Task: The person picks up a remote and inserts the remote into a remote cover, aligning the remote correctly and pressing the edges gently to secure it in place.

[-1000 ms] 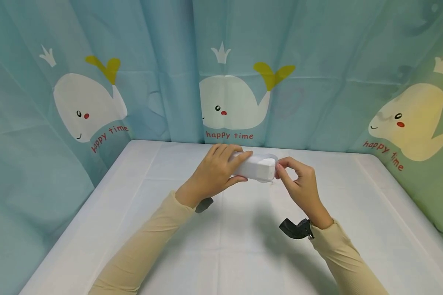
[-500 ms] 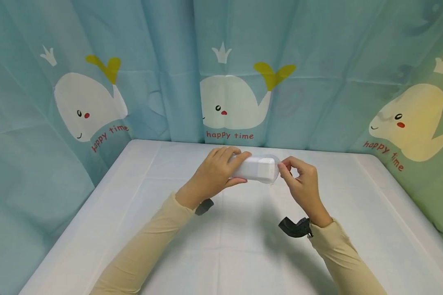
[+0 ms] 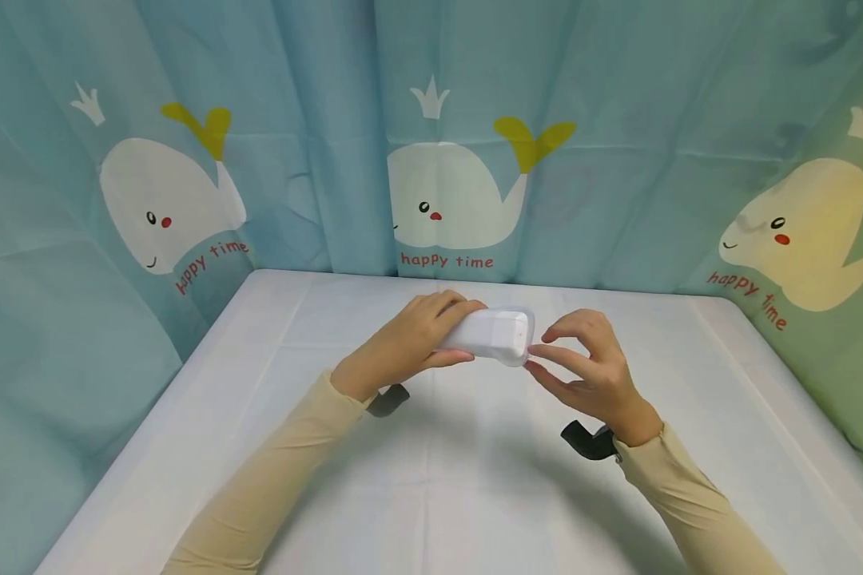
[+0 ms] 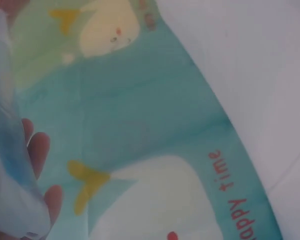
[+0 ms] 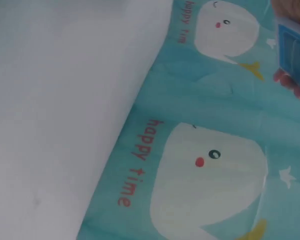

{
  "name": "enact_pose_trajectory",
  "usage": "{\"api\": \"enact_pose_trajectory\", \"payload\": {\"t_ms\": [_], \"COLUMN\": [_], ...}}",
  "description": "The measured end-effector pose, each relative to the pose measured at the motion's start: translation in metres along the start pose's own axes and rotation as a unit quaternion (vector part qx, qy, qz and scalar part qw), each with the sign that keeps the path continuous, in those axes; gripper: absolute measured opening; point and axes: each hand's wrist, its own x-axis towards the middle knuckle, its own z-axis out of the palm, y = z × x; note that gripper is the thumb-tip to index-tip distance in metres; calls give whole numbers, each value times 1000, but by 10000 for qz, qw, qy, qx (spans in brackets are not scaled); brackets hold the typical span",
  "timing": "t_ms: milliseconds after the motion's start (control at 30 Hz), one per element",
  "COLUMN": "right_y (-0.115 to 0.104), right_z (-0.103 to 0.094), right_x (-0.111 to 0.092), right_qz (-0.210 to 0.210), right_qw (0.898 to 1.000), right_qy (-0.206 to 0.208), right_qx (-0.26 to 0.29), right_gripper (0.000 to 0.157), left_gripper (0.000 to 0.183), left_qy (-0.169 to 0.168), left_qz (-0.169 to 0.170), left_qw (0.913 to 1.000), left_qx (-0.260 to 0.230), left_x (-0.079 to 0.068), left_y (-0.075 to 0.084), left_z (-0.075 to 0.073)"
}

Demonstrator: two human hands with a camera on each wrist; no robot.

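In the head view my left hand (image 3: 410,339) grips a smooth white oblong case (image 3: 491,331) with rounded corners and a clear-looking rim, held above the table. My thumb lies under it and my fingers go over the top. Part of the case is hidden by this hand. My right hand (image 3: 590,367) is at the case's right end, its thumb and one finger at the lower corner and another finger standing off. The left wrist view shows the case (image 4: 12,160) at the left edge, with a blue patch. A blue face of the case (image 5: 294,52) appears in the right wrist view.
Both hands are over a white-covered table (image 3: 431,495). Behind it hangs a blue-green curtain (image 3: 331,200) printed with whales and red lettering. Dark wrist mounts (image 3: 590,441) stick out beneath both wrists.
My right thumb and finger have left the clear rim they pinched and moved down to the lower corner, the fingers spreading. The case has shifted slightly left and tilted downward on its right side.
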Motion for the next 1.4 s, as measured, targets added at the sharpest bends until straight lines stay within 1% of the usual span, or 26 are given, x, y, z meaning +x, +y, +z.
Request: {"api": "enact_pose_trajectory", "payload": {"t_ms": [100,233,300,433,500,567,667,733,800,867,933,1000,1100,1233,1333,1367,1400], "right_y": [-1,-1,-2,-3,-3,-3,-3,-4,-4,-4,-3,-3,-2,-1,-1,-2,-2], "right_z": [1,2,2,1,1,1,3,3,2,0,-2,-4,-6,-7,-6,-5,-5], "right_x": [1,-2,-4,-6,-6,-6,-7,-7,-7,-7,-6,-7,-8,-9,-10,-9,-10], "right_qz": [-172,-311,-351,-508,-567,-555,-483,-446,-416,-381,-378,-448,-694,-805,-560,-473,-368], "right_qw": [9998,9993,9990,9952,9929,9924,9932,9925,9901,9858,9805,9758,9716,9697,9675,9670,9666], "right_qy": [5,-26,-182,-781,-1007,-1076,-1053,-1135,-1337,-1637,-1926,-2126,-2210,-2213,-2397,-2451,-2503], "right_qx": [-61,-182,-203,-295,-279,-207,-90,-10,1,-14,-98,-243,-487,-644,-575,-501,-412], "right_gripper": [26,23,24,28,28,27,26,26,28,32,34,35,34,35,34,30,29], "left_gripper": [52,51,52,51,51,51,50,50,51,51,52,53,55,55,54,53,53], "left_qy": [-135,-301,-390,-519,-547,-546,-549,-563,-589,-607,-598,-530,-427,-235,-24,24,64], "left_qz": [-140,-354,-463,-628,-694,-763,-840,-867,-855,-802,-717,-580,-397,-204,-94,-64,-47], "left_qw": [9996,9986,9980,9967,9961,9956,9947,9943,9942,9947,9956,9969,9975,9965,9953,9948,9943], "left_qx": [-210,-246,-187,-38,-25,-74,-206,-273,-268,-206,-108,53,388,782,963,1017,1064], "left_x": [-2,-5,-7,-12,-14,-16,-18,-18,-19,-20,-21,-21,-21,-21,-21,-20,-20], "left_y": [1,4,4,3,2,2,2,3,4,4,4,3,2,2,3,3,4], "left_z": [0,0,1,0,0,-1,-2,-3,-4,-4,-4,-3,0,3,6,7,8]}}
